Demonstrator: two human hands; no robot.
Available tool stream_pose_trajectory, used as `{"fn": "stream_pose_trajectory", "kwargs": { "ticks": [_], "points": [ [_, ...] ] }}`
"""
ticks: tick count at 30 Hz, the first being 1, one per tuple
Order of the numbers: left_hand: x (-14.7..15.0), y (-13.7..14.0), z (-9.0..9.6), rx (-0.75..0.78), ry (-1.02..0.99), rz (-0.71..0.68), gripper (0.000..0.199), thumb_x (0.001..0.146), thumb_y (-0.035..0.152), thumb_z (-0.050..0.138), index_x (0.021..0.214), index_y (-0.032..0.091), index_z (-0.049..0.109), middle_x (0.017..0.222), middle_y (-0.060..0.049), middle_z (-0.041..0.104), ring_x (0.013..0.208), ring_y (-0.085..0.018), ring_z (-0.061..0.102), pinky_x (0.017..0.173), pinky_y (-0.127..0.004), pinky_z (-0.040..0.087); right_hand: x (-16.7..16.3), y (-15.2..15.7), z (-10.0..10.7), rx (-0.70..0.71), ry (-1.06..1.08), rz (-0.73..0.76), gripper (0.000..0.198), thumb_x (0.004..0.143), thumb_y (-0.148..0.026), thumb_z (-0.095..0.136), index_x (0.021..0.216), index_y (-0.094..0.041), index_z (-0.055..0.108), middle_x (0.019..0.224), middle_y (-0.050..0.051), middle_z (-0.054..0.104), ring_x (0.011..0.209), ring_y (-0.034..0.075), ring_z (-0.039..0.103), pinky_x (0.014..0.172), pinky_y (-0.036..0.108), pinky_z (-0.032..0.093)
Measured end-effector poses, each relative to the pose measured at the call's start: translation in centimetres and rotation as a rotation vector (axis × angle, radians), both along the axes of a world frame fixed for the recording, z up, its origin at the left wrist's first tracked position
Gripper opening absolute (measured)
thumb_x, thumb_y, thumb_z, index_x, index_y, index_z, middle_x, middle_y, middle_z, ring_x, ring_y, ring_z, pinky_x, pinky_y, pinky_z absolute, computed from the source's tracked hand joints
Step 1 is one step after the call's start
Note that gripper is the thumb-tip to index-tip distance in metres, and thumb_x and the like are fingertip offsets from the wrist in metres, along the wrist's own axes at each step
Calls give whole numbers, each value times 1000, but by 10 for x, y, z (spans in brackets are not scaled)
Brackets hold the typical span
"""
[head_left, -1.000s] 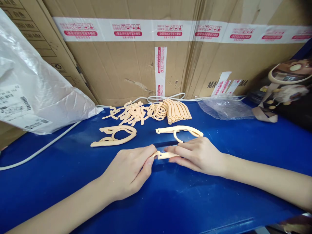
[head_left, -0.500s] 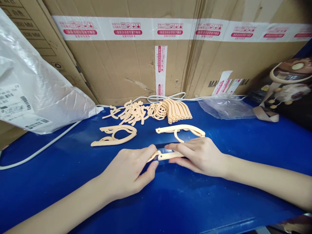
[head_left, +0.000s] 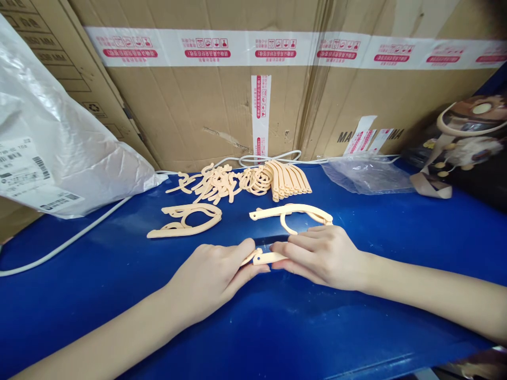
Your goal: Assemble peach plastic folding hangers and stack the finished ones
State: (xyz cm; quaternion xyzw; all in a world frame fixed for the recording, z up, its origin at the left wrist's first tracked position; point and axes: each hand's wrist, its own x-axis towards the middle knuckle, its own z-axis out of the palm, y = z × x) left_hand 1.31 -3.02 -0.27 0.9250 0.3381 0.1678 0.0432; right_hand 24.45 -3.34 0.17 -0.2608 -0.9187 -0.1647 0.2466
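My left hand [head_left: 209, 277] pinches a small cream plastic hanger piece [head_left: 247, 258], mostly hidden under the fingers. Between the thumb and fingers of my right hand [head_left: 330, 257] is a cream hanger arm [head_left: 264, 258], its holed end pointing left. The two parts meet or nearly touch; whether they are joined I cannot tell. Just beyond my right hand lies a folded hanger [head_left: 291, 210], partly covered by the fingers. Another folded hanger [head_left: 194, 230] rests on the blue tabletop [head_left: 237, 338] to the left.
Behind the hangers are a pile of loose cream hooks [head_left: 216, 184], several rings [head_left: 257, 180] and a row of hanger arms [head_left: 291, 179]. A clear plastic bag [head_left: 368, 177], white cable [head_left: 79, 236], silvery parcel [head_left: 71, 137] and cardboard boxes [head_left: 190, 105] border the surface.
My left thumb has moved right and closed under the parts. My right fingers have closed further around the hanger arm, which sits slightly lower and further left. The folded hanger behind has shifted slightly.
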Motion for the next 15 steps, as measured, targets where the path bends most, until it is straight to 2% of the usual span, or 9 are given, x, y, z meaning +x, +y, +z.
{"fn": "stream_pose_trajectory", "kwargs": {
  "ticks": [3,7,15],
  "points": [
    [0,2,0,34,13,26,39,100,47,24,75,22,40,49,8,48,37,-12,47,42,-23,21,0,-1,-2,-39,24,-22,32,99,-36,41,94,-16,66,64,-2,67,49,9,57,49,25,37],
    [0,4,1,163,86,19,43,101,46,16,74,21,39,48,6,53,36,-13,51,40,-24,20,-1,-2,-4,-139,50,-53,30,98,-35,43,99,-14,65,69,0,70,57,11,63,54,25,40],
    [-2,4,2,455,182,-24,42,103,36,15,74,20,41,48,3,55,36,-15,56,38,-27,22,-3,-1,-2,-215,1,-57,36,100,-35,38,77,-17,59,58,-3,59,47,9,50,50,26,29]
  ]
}}
